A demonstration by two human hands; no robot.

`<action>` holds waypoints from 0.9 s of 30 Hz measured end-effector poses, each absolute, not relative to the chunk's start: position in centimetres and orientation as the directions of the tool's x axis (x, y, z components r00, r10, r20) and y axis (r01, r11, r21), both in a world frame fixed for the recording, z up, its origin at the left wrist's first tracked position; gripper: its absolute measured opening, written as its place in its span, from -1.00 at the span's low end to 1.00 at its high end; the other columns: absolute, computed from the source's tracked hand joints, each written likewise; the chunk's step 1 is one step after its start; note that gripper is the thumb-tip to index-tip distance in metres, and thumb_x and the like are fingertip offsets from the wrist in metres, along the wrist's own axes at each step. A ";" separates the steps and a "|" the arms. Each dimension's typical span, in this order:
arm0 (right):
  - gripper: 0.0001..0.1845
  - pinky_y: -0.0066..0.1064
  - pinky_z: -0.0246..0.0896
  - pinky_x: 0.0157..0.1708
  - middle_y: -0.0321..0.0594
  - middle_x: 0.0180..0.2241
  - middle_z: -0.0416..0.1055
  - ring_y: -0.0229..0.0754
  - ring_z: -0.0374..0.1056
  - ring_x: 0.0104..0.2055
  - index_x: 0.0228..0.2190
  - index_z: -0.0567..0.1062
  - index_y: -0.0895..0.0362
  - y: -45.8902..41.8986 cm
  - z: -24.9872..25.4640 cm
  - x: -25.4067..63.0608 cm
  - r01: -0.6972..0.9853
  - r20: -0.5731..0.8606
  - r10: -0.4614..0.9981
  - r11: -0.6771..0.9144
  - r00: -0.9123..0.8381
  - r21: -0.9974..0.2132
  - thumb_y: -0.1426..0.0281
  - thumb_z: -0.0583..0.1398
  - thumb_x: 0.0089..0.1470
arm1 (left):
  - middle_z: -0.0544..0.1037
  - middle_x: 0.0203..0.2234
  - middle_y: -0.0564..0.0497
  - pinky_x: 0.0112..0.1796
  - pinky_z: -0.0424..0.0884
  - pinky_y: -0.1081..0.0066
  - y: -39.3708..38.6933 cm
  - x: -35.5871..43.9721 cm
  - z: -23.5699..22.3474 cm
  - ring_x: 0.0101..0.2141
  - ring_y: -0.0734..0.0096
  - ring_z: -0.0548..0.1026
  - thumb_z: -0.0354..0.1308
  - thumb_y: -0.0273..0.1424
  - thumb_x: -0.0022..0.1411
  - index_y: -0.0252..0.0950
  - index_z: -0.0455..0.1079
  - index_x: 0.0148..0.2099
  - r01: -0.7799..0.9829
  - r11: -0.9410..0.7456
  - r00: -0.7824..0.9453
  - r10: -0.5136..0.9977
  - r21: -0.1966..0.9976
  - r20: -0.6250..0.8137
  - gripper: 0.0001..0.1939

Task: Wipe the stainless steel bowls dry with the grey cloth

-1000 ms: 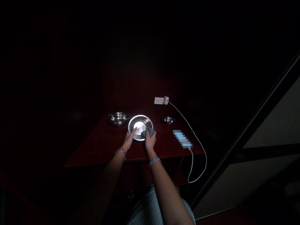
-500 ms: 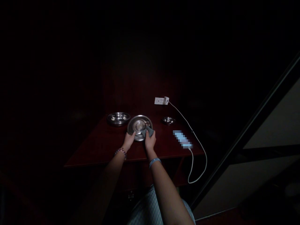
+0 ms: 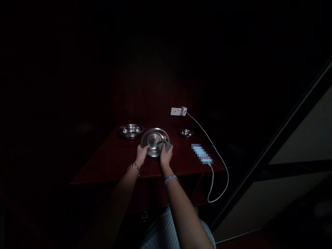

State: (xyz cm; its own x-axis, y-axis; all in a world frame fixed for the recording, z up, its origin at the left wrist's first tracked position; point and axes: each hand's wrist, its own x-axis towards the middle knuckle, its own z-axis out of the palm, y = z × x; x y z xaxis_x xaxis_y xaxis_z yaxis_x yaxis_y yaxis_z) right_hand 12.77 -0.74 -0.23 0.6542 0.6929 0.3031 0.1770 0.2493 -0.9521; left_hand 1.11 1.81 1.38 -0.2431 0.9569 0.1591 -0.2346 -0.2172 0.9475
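Note:
A round stainless steel plate (image 3: 153, 137) is tilted toward me above the dark red table. My left hand (image 3: 141, 154) grips its lower left edge, thumb on the face and the other fingers hidden behind. Pinched in my right hand (image 3: 166, 156) is a grey cloth (image 3: 167, 145), pressed against the plate's lower right part. Left of the plate stand shiny steel bowls (image 3: 131, 130), seemingly stacked. A small steel bowl (image 3: 186, 133) sits to the right.
On the right of the table (image 3: 103, 169) lies a phone (image 3: 201, 154), blurred out, on a white cable (image 3: 228, 173) that loops past the front edge. The cable runs to a charger in the wall socket (image 3: 176, 111). Surroundings are very dark.
The plate and both hands have shifted only slightly. The cloth has moved a little on the plate's lower right. Everything else stays where it was.

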 end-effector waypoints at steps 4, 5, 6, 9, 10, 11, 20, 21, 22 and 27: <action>-0.74 -0.31 0.34 -0.12 -0.06 -0.18 0.56 -0.05 0.50 -0.15 -0.18 0.39 0.10 -0.6 -0.3 12.8 0.163 0.307 0.688 0.267 0.658 -0.950 0.22 0.13 0.15 | 0.67 -0.29 -0.10 0.03 0.44 0.19 1.9 1.1 1.2 -0.10 0.16 0.60 0.29 -0.45 -0.01 -0.35 0.52 -0.24 -0.249 -0.234 -0.228 0.957 0.940 0.178 -0.79; -0.74 -0.31 0.34 -0.12 -0.06 -0.18 0.56 -0.06 0.50 -0.15 -0.18 0.40 0.10 -0.6 -0.3 12.8 0.159 0.305 0.685 0.270 0.662 -0.950 0.22 0.13 0.15 | 0.67 -0.27 -0.10 0.03 0.43 0.20 2.0 1.1 1.1 -0.09 0.17 0.59 0.29 -0.42 0.01 -0.34 0.52 -0.23 -0.251 -0.238 -0.214 0.959 0.938 0.186 -0.78; -0.74 -0.31 0.34 -0.11 -0.06 -0.17 0.56 -0.06 0.50 -0.15 -0.18 0.41 0.11 -0.6 -0.3 12.9 0.155 0.301 0.683 0.269 0.665 -0.951 0.22 0.13 0.15 | 0.67 -0.25 -0.11 0.04 0.42 0.22 2.0 1.1 1.0 -0.08 0.18 0.59 0.30 -0.39 0.02 -0.34 0.52 -0.21 -0.254 -0.241 -0.199 0.961 0.937 0.193 -0.76; -0.72 -0.31 0.31 -0.07 -0.04 -0.14 0.55 -0.05 0.50 -0.12 -0.16 0.42 0.12 -0.6 -0.3 12.9 0.141 0.286 0.689 0.260 0.665 -0.955 0.22 0.13 0.15 | 0.66 -0.17 -0.13 0.08 0.39 0.22 2.2 1.1 0.8 -0.04 0.19 0.57 0.31 -0.35 0.04 -0.34 0.51 -0.15 -0.279 -0.246 -0.172 0.964 0.928 0.203 -0.71; -0.71 -0.31 0.31 -0.06 -0.04 -0.12 0.55 -0.05 0.49 -0.10 -0.15 0.42 0.13 -0.6 -0.3 13.0 0.137 0.282 0.692 0.259 0.664 -0.956 0.22 0.14 0.15 | 0.66 -0.15 -0.14 0.09 0.38 0.20 2.2 1.1 0.7 -0.02 0.18 0.57 0.32 -0.34 0.04 -0.35 0.51 -0.14 -0.292 -0.248 -0.167 0.964 0.924 0.206 -0.69; -0.70 -0.32 0.30 -0.05 -0.04 -0.12 0.55 -0.06 0.49 -0.09 -0.15 0.42 0.13 -0.6 -0.3 13.0 0.132 0.281 0.694 0.261 0.663 -0.956 0.21 0.14 0.15 | 0.65 -0.13 -0.16 0.11 0.37 0.18 2.2 1.1 0.7 -0.01 0.16 0.56 0.32 -0.33 0.04 -0.36 0.51 -0.14 -0.303 -0.251 -0.164 0.964 0.919 0.209 -0.68; -0.69 -0.29 0.29 -0.04 -0.01 -0.11 0.56 -0.05 0.49 -0.09 -0.16 0.43 0.14 -0.3 -0.5 13.1 0.091 0.264 0.650 0.287 0.713 -0.954 0.20 0.14 0.16 | 0.61 -0.01 -0.20 0.19 0.28 0.17 2.3 1.4 0.3 0.08 0.12 0.51 0.33 -0.32 0.06 -0.37 0.49 -0.02 -0.277 -0.276 -0.099 0.961 0.920 0.258 -0.57; -0.69 -0.29 0.30 -0.04 -0.02 -0.11 0.56 -0.06 0.49 -0.09 -0.16 0.43 0.14 -0.2 -0.6 13.1 0.079 0.263 0.647 0.299 0.716 -0.951 0.18 0.14 0.16 | 0.60 0.00 -0.20 0.19 0.29 0.17 2.3 1.5 0.2 0.08 0.12 0.51 0.33 -0.32 0.06 -0.37 0.49 0.00 -0.271 -0.283 -0.086 0.959 0.920 0.270 -0.56; -0.68 -0.30 0.30 -0.05 -0.02 -0.11 0.57 -0.07 0.49 -0.09 -0.16 0.43 0.13 -0.2 -0.6 13.1 0.066 0.264 0.646 0.314 0.716 -0.947 0.17 0.14 0.17 | 0.60 0.00 -0.20 0.19 0.29 0.17 2.3 1.5 0.1 0.08 0.12 0.51 0.34 -0.32 0.05 -0.37 0.48 0.01 -0.263 -0.289 -0.068 0.957 0.921 0.281 -0.54; -0.64 -0.29 0.31 -0.03 0.00 -0.07 0.56 -0.06 0.49 -0.06 -0.14 0.43 0.15 -0.1 -0.7 13.1 0.062 0.271 0.656 0.323 0.705 -0.944 0.15 0.12 0.17 | 0.60 0.01 -0.21 0.23 0.23 0.17 2.7 1.8 -0.6 0.13 0.10 0.48 0.39 -0.33 -0.01 -0.36 0.53 -0.02 -0.163 -0.269 0.082 0.955 0.949 0.285 -0.54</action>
State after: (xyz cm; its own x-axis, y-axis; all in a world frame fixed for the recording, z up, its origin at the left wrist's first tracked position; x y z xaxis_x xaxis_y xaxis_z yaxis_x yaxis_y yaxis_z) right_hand 13.08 -0.07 -0.70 0.7050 0.6556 0.2705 0.0621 0.3229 -0.9444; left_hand 1.79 2.66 -0.59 0.0816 0.9551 0.2850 -0.1629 -0.2693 0.9492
